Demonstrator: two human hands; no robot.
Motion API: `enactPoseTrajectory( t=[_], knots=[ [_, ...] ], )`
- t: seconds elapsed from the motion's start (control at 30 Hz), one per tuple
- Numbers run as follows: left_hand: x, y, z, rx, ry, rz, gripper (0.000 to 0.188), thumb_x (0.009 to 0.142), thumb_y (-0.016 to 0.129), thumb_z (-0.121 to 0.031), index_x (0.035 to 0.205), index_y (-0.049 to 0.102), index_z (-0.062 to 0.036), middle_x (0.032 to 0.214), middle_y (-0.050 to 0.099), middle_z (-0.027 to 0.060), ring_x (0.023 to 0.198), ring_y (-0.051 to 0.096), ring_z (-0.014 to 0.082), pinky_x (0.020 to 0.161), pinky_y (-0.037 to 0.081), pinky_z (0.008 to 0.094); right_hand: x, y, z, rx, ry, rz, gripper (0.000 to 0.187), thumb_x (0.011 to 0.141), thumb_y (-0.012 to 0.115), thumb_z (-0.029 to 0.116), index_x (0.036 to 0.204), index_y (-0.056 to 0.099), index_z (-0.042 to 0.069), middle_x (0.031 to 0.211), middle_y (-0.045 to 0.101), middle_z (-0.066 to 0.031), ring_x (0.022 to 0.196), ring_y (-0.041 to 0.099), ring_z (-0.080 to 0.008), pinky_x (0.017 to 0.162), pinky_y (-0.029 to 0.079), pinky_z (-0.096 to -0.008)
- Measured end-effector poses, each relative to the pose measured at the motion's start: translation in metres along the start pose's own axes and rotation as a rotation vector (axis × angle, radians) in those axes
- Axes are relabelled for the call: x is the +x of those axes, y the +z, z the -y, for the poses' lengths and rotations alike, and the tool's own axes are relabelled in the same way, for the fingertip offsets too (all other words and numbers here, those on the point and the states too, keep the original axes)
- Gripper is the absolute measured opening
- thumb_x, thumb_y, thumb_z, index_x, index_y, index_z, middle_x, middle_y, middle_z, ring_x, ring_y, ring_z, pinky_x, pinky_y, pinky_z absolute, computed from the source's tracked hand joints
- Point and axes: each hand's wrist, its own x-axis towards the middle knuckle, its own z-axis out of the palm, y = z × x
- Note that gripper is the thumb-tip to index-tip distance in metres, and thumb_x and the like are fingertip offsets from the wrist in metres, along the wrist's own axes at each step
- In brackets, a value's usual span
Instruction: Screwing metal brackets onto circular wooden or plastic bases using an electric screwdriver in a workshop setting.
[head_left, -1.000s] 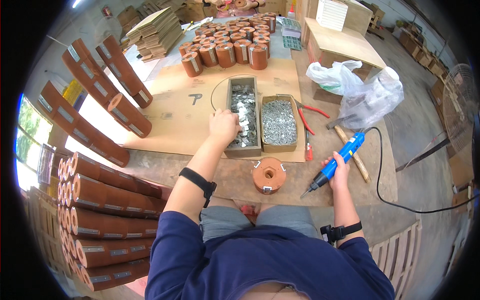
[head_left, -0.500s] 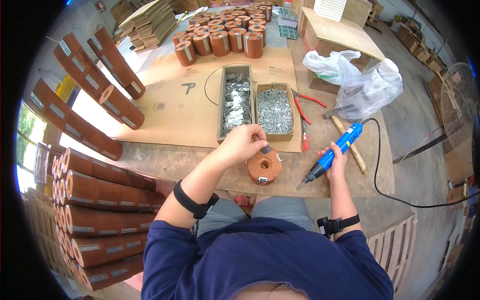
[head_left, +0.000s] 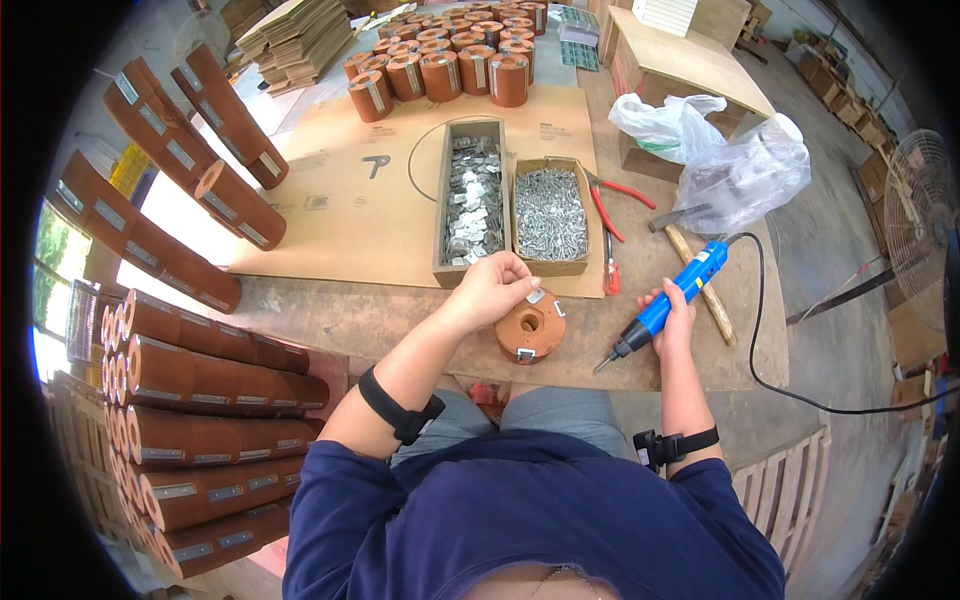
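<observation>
A brown cylinder (head_left: 517, 338) with a round hole in its top stands near the table's front edge, with small metal clips on its rim. At its far side my left hand (head_left: 497, 287) pinches a small metal clip (head_left: 536, 296) against the top. My right hand (head_left: 675, 318) is wrapped round a blue electric screwdriver (head_left: 668, 305), its bit pointing down and left, apart from the cylinder. Behind the cylinder stand a long box of flat metal clips (head_left: 440, 225) and a cardboard box of screws (head_left: 547, 267).
Red-handled pliers (head_left: 608, 212), a red screwdriver (head_left: 612, 278) and a hammer (head_left: 715, 300) lie right of the boxes, beside plastic bags (head_left: 745, 175). Finished-looking brown cylinders (head_left: 440, 75) stand at the back; stacked brown rolls (head_left: 215, 400) fill the left. A black cord (head_left: 762, 340) trails right.
The clip in my left fingers has turned from upright and dark to lying flatter and bright on the cylinder's top. My right hand and the electric screwdriver stay nearly in place.
</observation>
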Motion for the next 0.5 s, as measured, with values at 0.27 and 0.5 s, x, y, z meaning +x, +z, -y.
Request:
enactPoseTrajectory(
  t=[0.27, 0.5],
  knots=[
    [-0.007, 0.017, 0.002, 0.008, 0.069, -0.191, 0.019, 0.076, 0.062, -0.015, 0.079, 0.052, 0.0005, 0.071, 0.060, 0.0101, 0.065, 0.058, 0.0148, 0.059, 0.046, 0.0275, 0.003, -0.003, -0.002, -0.005, -0.003, -0.007, 0.029, 0.074, 0.062, 0.018, 0.088, 0.044, 0.000, 0.072, 0.051, -0.0101, 0.059, 0.055, -0.0195, 0.056, 0.053, -0.0369],
    [-0.011, 0.019, -0.002, 0.154, 0.140, -0.238, 0.015, 0.080, 0.059, -0.009, 0.080, 0.047, 0.0006, 0.070, 0.060, 0.0080, 0.065, 0.057, 0.0092, 0.057, 0.045, 0.0233, 0.000, -0.002, 0.000, -0.008, -0.017, 0.002, 0.028, 0.074, 0.062, 0.018, 0.085, 0.045, 0.000, 0.072, 0.051, -0.0103, 0.059, 0.055, -0.0198, 0.056, 0.053, -0.0368]
  ],
)
